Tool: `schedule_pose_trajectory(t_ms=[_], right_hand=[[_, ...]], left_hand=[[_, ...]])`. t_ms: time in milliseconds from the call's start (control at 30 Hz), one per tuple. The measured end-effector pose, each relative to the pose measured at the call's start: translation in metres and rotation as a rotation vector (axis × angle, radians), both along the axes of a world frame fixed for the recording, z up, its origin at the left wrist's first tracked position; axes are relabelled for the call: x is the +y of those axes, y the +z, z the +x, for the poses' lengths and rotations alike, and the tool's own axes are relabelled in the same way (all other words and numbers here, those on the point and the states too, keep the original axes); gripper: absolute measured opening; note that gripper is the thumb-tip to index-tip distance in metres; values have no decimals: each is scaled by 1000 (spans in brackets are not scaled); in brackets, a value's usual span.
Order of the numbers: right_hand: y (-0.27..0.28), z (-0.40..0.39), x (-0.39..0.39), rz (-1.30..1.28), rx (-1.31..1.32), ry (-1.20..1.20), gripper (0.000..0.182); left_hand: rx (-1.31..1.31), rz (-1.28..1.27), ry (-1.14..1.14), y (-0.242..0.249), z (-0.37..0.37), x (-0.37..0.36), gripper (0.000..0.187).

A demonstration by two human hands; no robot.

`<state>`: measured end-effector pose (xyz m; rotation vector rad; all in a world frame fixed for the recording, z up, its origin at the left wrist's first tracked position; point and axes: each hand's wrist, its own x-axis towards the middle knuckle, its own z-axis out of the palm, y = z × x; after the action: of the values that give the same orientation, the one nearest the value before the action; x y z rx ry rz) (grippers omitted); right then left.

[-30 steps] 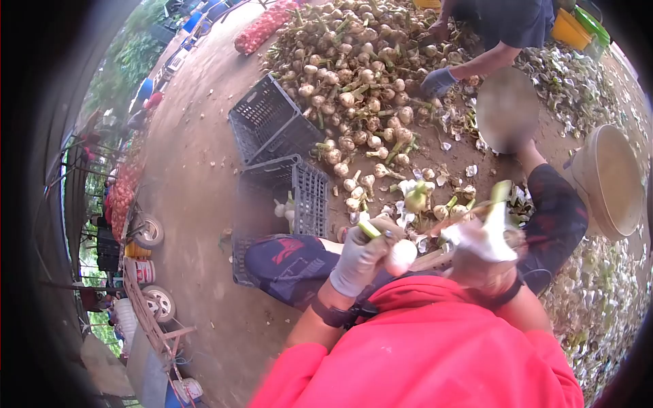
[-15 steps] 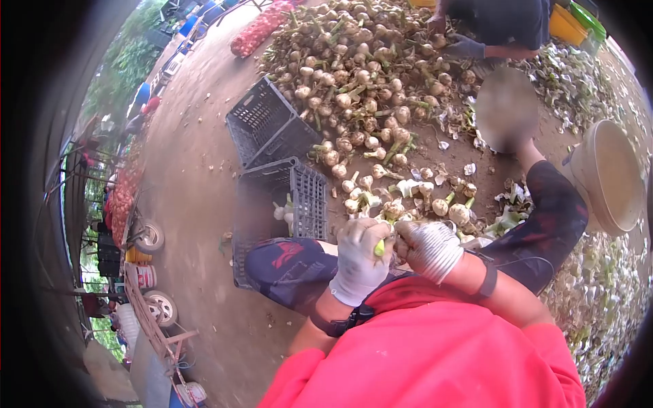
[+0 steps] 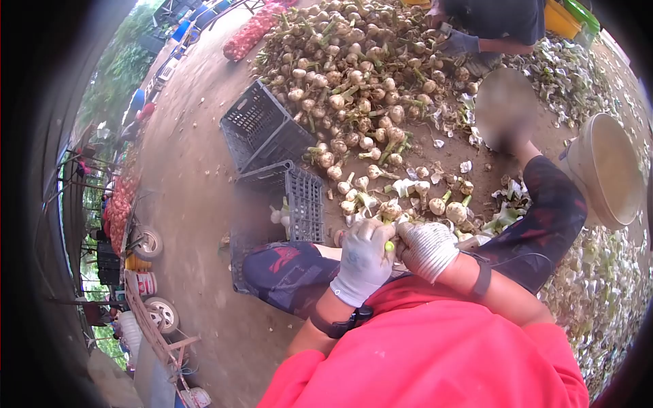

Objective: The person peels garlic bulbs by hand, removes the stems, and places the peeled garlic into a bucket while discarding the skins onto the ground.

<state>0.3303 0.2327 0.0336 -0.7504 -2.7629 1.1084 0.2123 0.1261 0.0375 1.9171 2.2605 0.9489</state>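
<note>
My left hand (image 3: 366, 264), in a white glove, is closed around the green stem (image 3: 389, 246) of a garlic plant; the cut end pokes out beside the thumb. A soil-stained garlic bulb (image 3: 390, 209) shows just beyond the knuckles, seemingly on that stem. My right hand (image 3: 430, 249), gloved in white with cord-like bands across its back, presses close beside it. Its fingers are curled in, and what they pinch is hidden. Loose garlic bulbs (image 3: 456, 212) with green stems and pale husks lie on the ground just past both hands.
A large garlic heap (image 3: 354, 75) rises ahead, where a co-worker's gloved hand (image 3: 462, 43) reaches in. Two black crates (image 3: 305, 204) stand left of my knee. A pale bucket (image 3: 612, 170) tilts at right, near scattered husks (image 3: 598, 292). Red net sacks (image 3: 252, 32) lie far back.
My left hand has turned slightly, showing more of its back, and less of the green stem protrudes. My right hand stays alongside. The whole view has shifted a little.
</note>
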Motion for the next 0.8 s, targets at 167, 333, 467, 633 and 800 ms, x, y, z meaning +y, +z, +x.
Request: schedule_pose_trajectory(t_ms=[167, 333, 467, 633, 800], right_hand=[[6, 4, 4, 7, -128, 77, 20], [4, 4, 1, -79, -84, 17, 19], [1, 7, 5, -70, -41, 6, 18], [-28, 8, 24, -221, -56, -57, 14], [29, 59, 42, -1000, 521, 904, 12]], left_hand=[[-88, 7, -56, 0, -2, -4, 26], [-84, 13, -2, 1, 2, -2, 23], [-83, -1, -177, 6, -5, -3, 22], [-1410, 16, -126, 28, -8, -28, 15], [-1238, 367, 155, -1, -35, -33, 20]])
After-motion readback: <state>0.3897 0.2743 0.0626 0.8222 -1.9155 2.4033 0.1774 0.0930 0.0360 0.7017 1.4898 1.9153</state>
